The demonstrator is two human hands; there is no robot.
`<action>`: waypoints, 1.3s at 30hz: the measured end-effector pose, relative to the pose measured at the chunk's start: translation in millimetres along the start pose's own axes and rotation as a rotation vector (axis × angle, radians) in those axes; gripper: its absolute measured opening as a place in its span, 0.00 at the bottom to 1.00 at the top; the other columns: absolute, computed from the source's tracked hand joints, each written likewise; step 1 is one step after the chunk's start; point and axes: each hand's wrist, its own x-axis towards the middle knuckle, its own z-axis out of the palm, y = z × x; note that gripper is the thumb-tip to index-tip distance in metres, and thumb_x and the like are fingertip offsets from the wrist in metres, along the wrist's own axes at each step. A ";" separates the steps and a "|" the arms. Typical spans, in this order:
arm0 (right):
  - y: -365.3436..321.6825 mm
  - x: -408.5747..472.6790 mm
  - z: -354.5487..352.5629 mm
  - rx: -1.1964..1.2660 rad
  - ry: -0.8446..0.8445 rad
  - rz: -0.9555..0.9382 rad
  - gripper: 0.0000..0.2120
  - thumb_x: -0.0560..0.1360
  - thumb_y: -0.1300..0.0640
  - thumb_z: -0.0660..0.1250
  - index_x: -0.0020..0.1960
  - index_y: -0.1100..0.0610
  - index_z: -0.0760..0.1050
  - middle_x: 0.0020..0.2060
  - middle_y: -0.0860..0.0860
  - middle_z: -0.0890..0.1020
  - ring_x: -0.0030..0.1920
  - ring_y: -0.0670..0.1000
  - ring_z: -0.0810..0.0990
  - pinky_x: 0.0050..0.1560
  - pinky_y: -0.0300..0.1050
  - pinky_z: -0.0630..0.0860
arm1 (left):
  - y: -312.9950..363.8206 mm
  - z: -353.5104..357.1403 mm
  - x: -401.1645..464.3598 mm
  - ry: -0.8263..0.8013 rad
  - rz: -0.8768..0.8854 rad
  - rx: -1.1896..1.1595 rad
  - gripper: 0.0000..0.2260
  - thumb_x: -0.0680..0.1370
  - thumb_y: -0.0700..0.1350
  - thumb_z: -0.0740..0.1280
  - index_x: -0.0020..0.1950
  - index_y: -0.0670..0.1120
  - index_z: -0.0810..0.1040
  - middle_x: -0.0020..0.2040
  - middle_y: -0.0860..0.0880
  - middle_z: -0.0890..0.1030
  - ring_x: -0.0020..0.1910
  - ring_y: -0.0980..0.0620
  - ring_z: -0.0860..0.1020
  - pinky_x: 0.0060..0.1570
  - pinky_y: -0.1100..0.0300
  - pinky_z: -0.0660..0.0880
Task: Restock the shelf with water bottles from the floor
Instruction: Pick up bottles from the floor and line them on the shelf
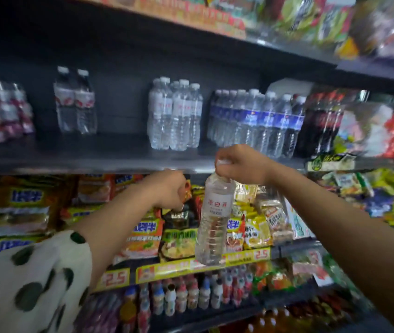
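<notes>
1. While the right hand (241,164) pinches the water bottle (215,217) by its cap, it hangs just below the dark shelf (95,162) edge.
2. Bare shelf room lies left of the clear bottle cluster (174,116).
3. The left hand (169,188) is curled; whether it holds anything, I cannot tell.
4. Price tags (261,254) read 2.5.

Clear bottle (212,219), white label, red print; white sleeve (30,284), dark green dots; dark grey shelf (83,162); yellow price strip (203,263).
</notes>
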 end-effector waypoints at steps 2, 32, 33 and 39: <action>-1.0 20.5 -28.7 -0.047 0.049 -0.033 0.09 0.74 0.55 0.64 0.44 0.62 0.77 0.40 0.57 0.80 0.43 0.55 0.78 0.45 0.51 0.74 | -1.3 -21.9 12.8 0.027 0.001 -0.010 0.10 0.69 0.45 0.73 0.49 0.45 0.82 0.48 0.47 0.83 0.48 0.48 0.80 0.46 0.57 0.77; 132.8 320.4 -63.0 -0.120 0.123 -0.162 0.12 0.77 0.51 0.61 0.54 0.58 0.76 0.52 0.57 0.80 0.48 0.54 0.75 0.45 0.42 0.67 | -72.5 -35.7 197.6 0.150 -0.292 -0.220 0.08 0.70 0.40 0.74 0.38 0.48 0.76 0.39 0.54 0.77 0.44 0.53 0.78 0.46 0.60 0.75; 133.1 322.2 -63.0 -0.113 0.111 -0.166 0.12 0.77 0.51 0.61 0.54 0.57 0.76 0.52 0.56 0.80 0.48 0.53 0.74 0.45 0.42 0.67 | -73.0 -35.4 198.2 0.151 -0.292 -0.218 0.07 0.70 0.40 0.74 0.40 0.47 0.77 0.39 0.54 0.78 0.44 0.53 0.79 0.46 0.60 0.76; 132.1 324.0 -63.2 -0.061 0.079 -0.177 0.11 0.77 0.51 0.61 0.55 0.56 0.76 0.51 0.53 0.78 0.51 0.54 0.76 0.49 0.44 0.70 | -75.5 -33.7 197.9 0.157 -0.309 -0.219 0.08 0.70 0.40 0.73 0.47 0.42 0.80 0.46 0.48 0.81 0.47 0.50 0.80 0.50 0.56 0.79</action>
